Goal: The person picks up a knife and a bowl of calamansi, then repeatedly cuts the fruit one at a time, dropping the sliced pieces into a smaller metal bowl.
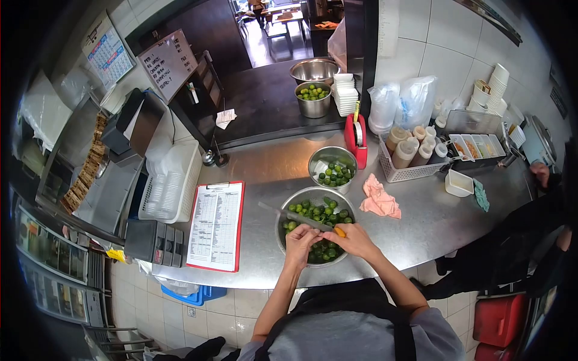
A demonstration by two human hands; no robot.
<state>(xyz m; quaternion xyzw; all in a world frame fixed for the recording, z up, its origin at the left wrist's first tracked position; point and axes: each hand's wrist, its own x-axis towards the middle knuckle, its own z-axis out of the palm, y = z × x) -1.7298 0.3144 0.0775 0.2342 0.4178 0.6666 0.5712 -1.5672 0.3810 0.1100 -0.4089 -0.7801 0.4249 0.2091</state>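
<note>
Over a large steel bowl point(280, 236) of small green limes point(330, 212), my right hand point(356, 240) is closed round the orange handle of a knife point(304, 220). Its blade points left across the bowl. My left hand point(301, 242) is closed in a pinch just under the blade, near the right fingers. What the pinch holds is hidden. Just behind stands a smaller steel bowl point(313, 155) with more limes and something white inside.
A red clipboard point(215, 225) lies left, a pink cloth point(380, 197) right. Behind are a steel pot point(313, 107) of limes, a red tape dispenser point(356, 141) and a basket point(415, 172) of squeeze bottles. A person in dark clothes point(506, 240) stands at the right.
</note>
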